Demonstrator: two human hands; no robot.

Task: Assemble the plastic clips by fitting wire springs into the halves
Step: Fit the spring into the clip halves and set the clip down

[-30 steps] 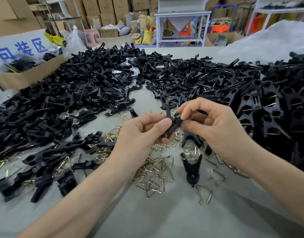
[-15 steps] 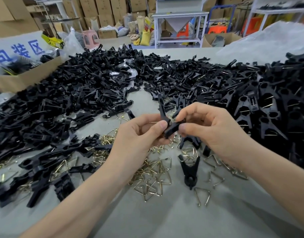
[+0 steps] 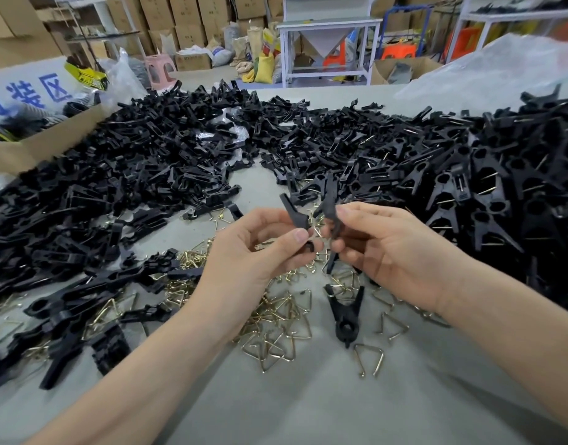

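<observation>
Since a moment ago the two pieces have parted slightly: left hand (image 3: pixel 257 252) pinches one clip half (image 3: pixel 295 213), right hand (image 3: pixel 395 248) the other half (image 3: pixel 331 205), above the wire springs (image 3: pixel 276 319). Mating step, likely; next calls for aligning their pivots.
</observation>
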